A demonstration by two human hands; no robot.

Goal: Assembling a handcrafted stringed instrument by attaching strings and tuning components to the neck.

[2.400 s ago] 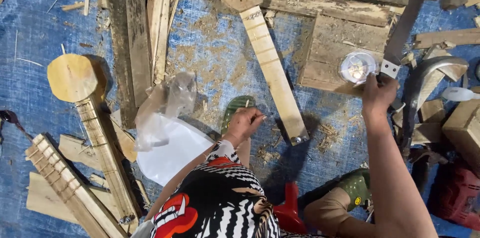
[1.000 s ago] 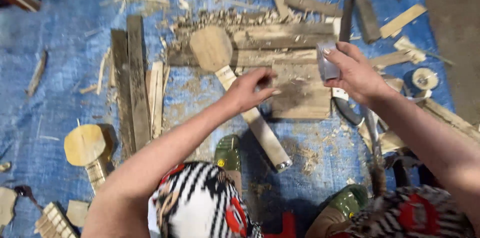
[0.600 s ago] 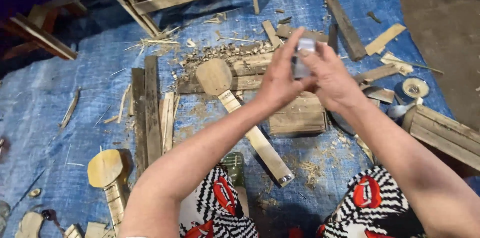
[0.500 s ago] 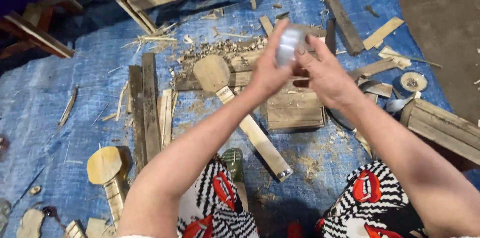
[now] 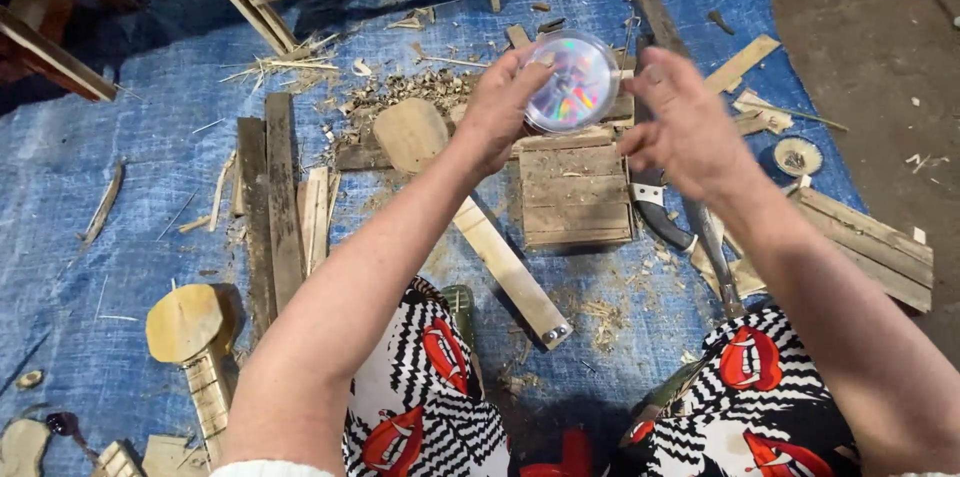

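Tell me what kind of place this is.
Likely an informal woodworking spot on the ground: a blue tarp strewn with wood shavings, paddle-shaped carved pieces and planks. The left hand holds a round clear container.

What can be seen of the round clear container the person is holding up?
The round container is a shallow, transparent disc-shaped case, plastic by its look, with a shiny face throwing rainbow-coloured reflections. It is held up on edge, tilted, its flat face toward the camera, above the square wooden board on the blue tarp. The left hand grips its left rim with fingers and thumb. The right hand is close beside its right edge, fingers spread; contact cannot be told. Its contents are unclear.
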